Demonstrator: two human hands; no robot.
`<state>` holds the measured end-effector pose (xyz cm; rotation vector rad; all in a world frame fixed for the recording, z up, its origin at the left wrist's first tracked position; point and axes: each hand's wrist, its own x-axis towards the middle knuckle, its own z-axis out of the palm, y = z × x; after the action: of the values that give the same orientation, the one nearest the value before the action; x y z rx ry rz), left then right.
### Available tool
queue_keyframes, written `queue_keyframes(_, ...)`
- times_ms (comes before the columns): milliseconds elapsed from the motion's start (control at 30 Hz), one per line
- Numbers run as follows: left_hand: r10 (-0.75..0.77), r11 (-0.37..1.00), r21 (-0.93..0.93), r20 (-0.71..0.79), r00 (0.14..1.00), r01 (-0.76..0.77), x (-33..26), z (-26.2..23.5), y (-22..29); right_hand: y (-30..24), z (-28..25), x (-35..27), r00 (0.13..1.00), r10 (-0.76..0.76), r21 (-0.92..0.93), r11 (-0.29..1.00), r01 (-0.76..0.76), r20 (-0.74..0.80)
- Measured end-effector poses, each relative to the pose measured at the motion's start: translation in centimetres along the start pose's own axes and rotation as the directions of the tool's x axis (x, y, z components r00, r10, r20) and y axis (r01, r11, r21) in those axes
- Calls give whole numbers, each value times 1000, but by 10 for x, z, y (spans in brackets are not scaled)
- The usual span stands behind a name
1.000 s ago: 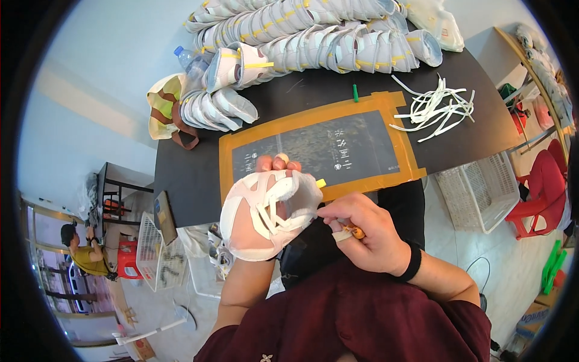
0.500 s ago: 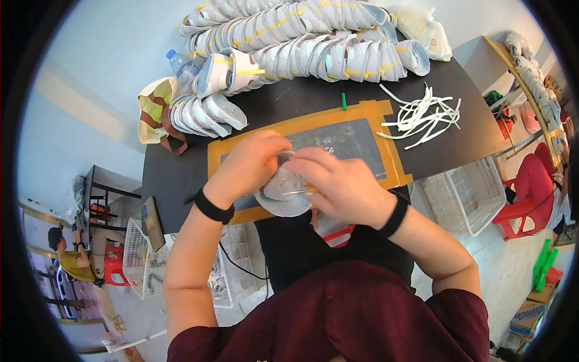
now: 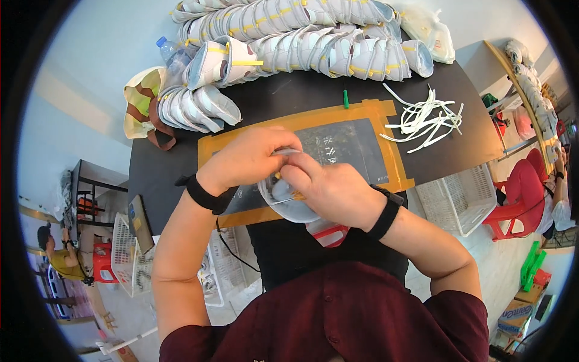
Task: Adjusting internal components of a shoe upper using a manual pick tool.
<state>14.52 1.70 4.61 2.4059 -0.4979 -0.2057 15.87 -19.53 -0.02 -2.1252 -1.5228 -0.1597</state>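
Left hand: fingers clamped on rim of pale shoe upper. Right hand: fingers together at same rim, exact grip hidden. White laces on dark surface.

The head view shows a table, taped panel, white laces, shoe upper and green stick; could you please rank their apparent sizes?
1. Table
2. Taped panel
3. White laces and shoe upper, unranked: the upper is partly hidden and probably nearer the camera
4. Green stick

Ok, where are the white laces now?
In the head view, the white laces lie on the dark table's right side, mostly right of the orange tape border.
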Motion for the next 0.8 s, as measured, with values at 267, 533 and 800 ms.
queue_keyframes(267,7,1000,21,6,1000,-7,-4,-8,-11,1,-2,-26,995,-66,-46,997,69,69)
queue_keyframes(533,25,998,-58,-70,997,-29,5,3,-25,-13,4,-30,985,56,-40,998,-50,161)
queue_keyframes(800,378,662,732,-140,915,-162,-30,48,31,-17,13,-41,992,103,-75,992,-98,69)
